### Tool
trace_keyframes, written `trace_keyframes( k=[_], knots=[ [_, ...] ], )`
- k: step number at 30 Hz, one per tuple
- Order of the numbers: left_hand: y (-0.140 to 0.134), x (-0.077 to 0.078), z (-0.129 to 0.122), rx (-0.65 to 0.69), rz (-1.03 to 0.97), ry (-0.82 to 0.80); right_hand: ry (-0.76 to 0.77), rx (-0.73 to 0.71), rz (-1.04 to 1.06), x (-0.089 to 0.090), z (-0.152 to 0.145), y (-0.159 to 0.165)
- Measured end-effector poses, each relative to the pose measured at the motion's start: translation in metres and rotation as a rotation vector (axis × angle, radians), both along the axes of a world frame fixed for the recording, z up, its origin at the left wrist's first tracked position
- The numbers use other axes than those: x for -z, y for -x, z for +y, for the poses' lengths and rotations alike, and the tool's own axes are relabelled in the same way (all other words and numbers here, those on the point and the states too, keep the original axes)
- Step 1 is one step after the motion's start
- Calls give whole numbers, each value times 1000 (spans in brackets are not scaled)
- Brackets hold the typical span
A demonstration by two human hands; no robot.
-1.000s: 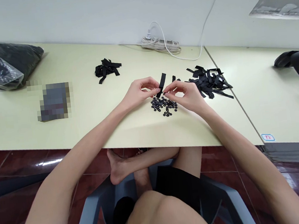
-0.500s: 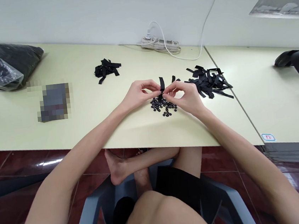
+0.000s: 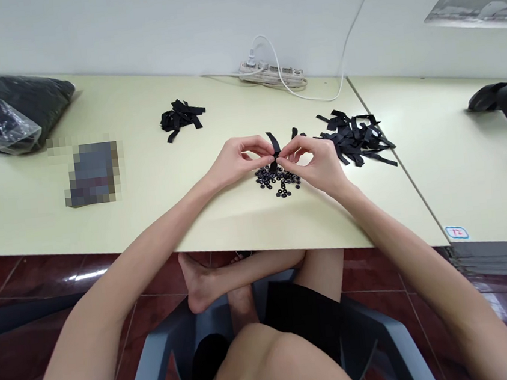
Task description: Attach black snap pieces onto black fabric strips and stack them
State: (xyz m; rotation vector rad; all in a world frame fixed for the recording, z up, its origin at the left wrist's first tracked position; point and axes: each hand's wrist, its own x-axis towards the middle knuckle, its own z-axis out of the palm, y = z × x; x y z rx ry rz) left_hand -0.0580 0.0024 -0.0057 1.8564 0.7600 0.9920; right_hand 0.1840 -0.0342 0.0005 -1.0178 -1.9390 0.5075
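My left hand (image 3: 245, 158) and my right hand (image 3: 315, 162) meet above the table, both pinching one short black fabric strip (image 3: 273, 143). The strip stands roughly upright, its upper end bent over to the left. Fingertips hide its middle, so I cannot tell whether a small part is held there too. Just below the hands lies a scatter of small round black pieces with holes (image 3: 282, 182). To the right of my right hand is a loose pile of black strips (image 3: 354, 137). A smaller pile of strips (image 3: 181, 118) rests farther back on the left.
A plastic bag of black material (image 3: 19, 112) sits at the far left, near a blurred dark object (image 3: 93, 173). At the wall lies a white power strip (image 3: 272, 76) with a cable. A black curved stand (image 3: 504, 100) is on the right-hand table.
The strip's upper end has tipped to the left and bent between my fingers. Both hands have stayed nearly in place, still pinching it.
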Motion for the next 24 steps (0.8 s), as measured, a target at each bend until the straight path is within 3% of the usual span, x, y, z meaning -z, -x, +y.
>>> trace_keyframes(
  k=[5,12,24],
  knots=[
    [0,0,0,-3,9,-6,6,-17,14,0,0,1],
    [0,-4,-2,-14,6,-6,145,-40,110,2,4,2],
    [0,-1,-3,1,26,-59,47,-46,65,3,2,2]
  ],
)
